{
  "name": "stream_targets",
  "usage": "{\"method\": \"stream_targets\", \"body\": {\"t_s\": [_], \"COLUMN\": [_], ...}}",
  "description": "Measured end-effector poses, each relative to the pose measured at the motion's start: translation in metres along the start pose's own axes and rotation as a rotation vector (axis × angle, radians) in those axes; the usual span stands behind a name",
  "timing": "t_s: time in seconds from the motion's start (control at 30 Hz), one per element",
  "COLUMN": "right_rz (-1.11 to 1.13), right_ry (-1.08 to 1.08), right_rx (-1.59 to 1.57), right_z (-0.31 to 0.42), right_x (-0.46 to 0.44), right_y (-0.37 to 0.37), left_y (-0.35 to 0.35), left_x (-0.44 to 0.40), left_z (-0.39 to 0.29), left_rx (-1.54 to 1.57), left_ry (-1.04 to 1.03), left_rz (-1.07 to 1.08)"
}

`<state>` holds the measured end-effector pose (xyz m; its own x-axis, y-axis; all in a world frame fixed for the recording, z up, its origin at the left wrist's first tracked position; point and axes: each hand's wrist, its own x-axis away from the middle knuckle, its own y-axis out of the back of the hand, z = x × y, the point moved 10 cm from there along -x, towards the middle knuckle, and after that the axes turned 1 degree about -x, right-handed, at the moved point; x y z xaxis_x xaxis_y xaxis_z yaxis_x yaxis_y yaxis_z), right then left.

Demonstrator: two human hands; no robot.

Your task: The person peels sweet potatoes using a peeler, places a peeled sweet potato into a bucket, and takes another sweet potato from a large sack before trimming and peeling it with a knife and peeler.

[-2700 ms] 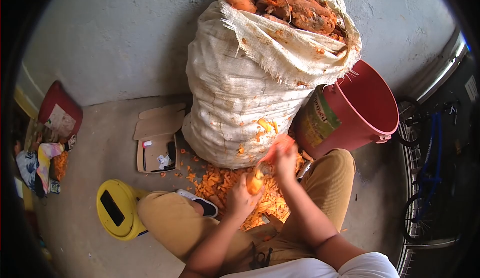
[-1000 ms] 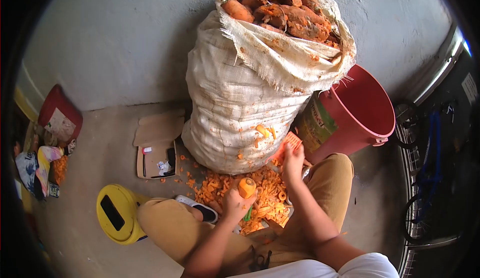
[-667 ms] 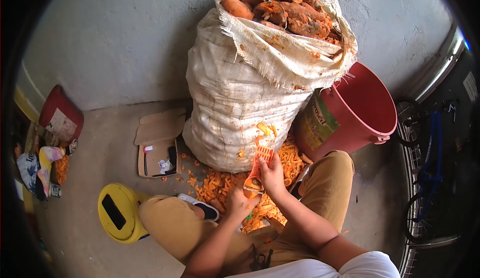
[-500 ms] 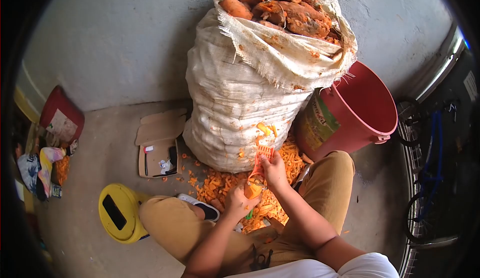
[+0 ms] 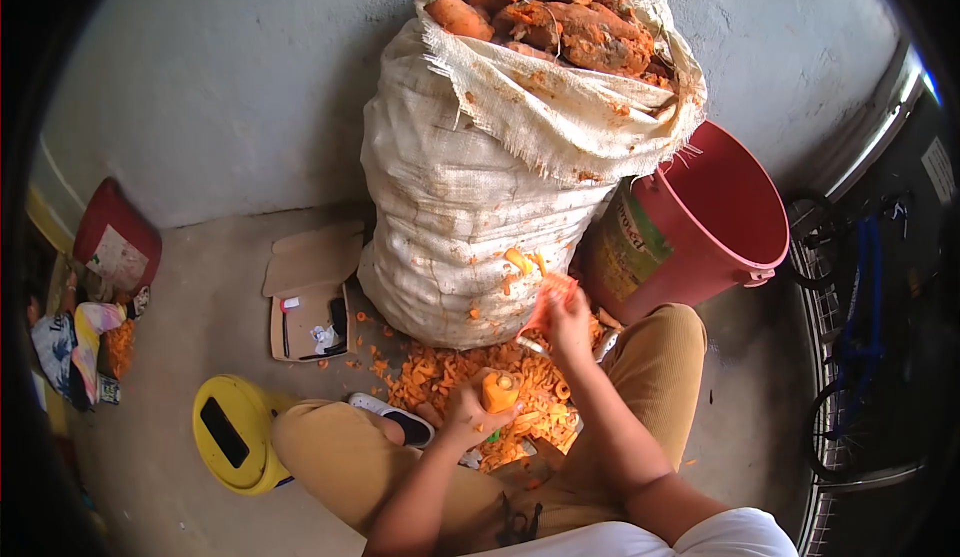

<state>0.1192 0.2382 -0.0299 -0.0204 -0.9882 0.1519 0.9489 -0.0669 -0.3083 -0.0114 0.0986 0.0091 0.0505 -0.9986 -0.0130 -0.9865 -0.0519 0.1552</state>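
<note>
My left hand (image 5: 472,412) is wrapped round a carrot (image 5: 499,393), whose peeled orange end faces up. In my right hand (image 5: 570,325) is an orange peeler (image 5: 547,302), blurred by motion and held above and to the right of the carrot, apart from it. Below both hands lies a heap of orange peelings (image 5: 430,372). Just beyond them stands a tall white woven sack (image 5: 450,187), filled to the top with unpeeled carrots (image 5: 600,37). Bits of peel stick to the sack's front.
A red bucket (image 5: 640,257) stands right of the sack. On the left are an open cardboard box (image 5: 310,302) with small items and a yellow container (image 5: 225,437) with a dark phone-like slab (image 5: 224,432) on top. A blue bicycle (image 5: 862,307) is at the right.
My right hand has lifted the peeler off the carrot and moved it slightly up and right. The carrot stays in my left hand, its end now in fuller view.
</note>
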Motion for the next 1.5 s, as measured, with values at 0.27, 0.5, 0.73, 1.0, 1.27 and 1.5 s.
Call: {"method": "stream_targets", "body": {"t_s": [0.27, 0.5, 0.73, 1.0, 1.27, 1.5], "right_rz": [0.352, 0.294, -0.107, 0.336, 0.317, -0.032], "right_ry": [-0.072, -0.122, 0.143, -0.121, 0.119, 0.298], "right_rx": [0.005, 0.080, 0.084, -0.006, 0.480, 0.660], "right_z": [0.035, 0.013, 0.037, 0.035, 0.039, 0.031], "right_x": [0.059, 0.048, -0.021, 0.046, 0.049, -0.002], "right_y": [-0.069, -0.064, 0.029, -0.059, -0.063, 0.001], "left_y": [0.004, -0.002, -0.037, -0.013, -0.026, -0.019], "left_x": [-0.007, -0.002, 0.012, -0.003, 0.008, 0.002], "left_z": [0.016, 0.007, 0.016, 0.015, 0.041, 0.026], "left_rx": [-0.081, -0.024, 0.374, 0.187, 0.309, -0.011], "left_ry": [0.051, -0.022, 0.092, 0.133, 0.220, 0.084], "left_rz": [-0.112, -0.009, 0.378, 0.079, 0.206, 0.200]}}
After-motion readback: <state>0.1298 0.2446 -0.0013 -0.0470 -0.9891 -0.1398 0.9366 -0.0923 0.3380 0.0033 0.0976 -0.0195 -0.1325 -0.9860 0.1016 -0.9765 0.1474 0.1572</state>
